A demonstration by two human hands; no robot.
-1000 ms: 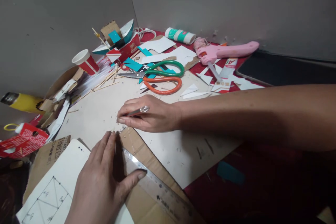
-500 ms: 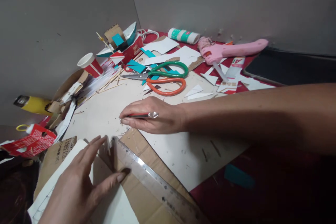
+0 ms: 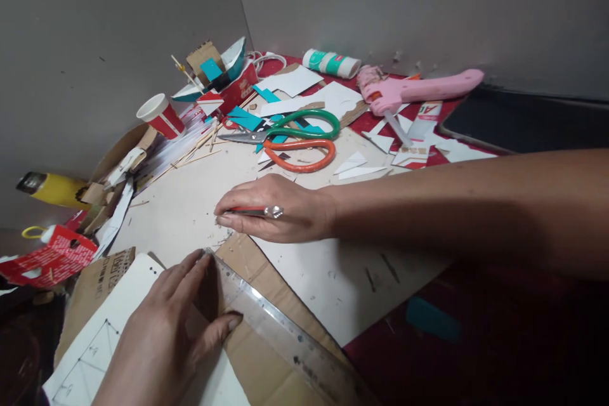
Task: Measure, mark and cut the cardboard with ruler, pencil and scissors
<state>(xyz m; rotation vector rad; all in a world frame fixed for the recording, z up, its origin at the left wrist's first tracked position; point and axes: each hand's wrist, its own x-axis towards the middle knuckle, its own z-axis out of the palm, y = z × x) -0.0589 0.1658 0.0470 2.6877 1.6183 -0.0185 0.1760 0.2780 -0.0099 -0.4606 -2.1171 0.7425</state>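
Note:
My right hand (image 3: pixel 273 209) is closed around a slim red and black pencil (image 3: pixel 252 210) with a shiny silver end. It rests on the white board, and the pencil's tip is hidden. A clear ruler (image 3: pixel 280 320) lies slantwise over a piece of brown cardboard (image 3: pixel 252 263). At the ruler's far end are the fingertips of my left hand (image 3: pixel 162 323), with the thumb held apart by its near edge. Under that hand lies a white paper (image 3: pixel 130 292) with drawn lines and dots.
Green-and-orange-handled scissors (image 3: pixel 299 139) lie beyond my right hand among paper scraps. A pink glue gun (image 3: pixel 419 89) stands at the back right. At the left are a red and white paper cup (image 3: pixel 164 117), a yellow bottle-like object (image 3: pixel 59 190) and a red carton piece (image 3: pixel 52 257).
My left hand has moved right and its fingers have come down to the ruler's end, uncovering more of the drawn paper. My right hand has hardly moved.

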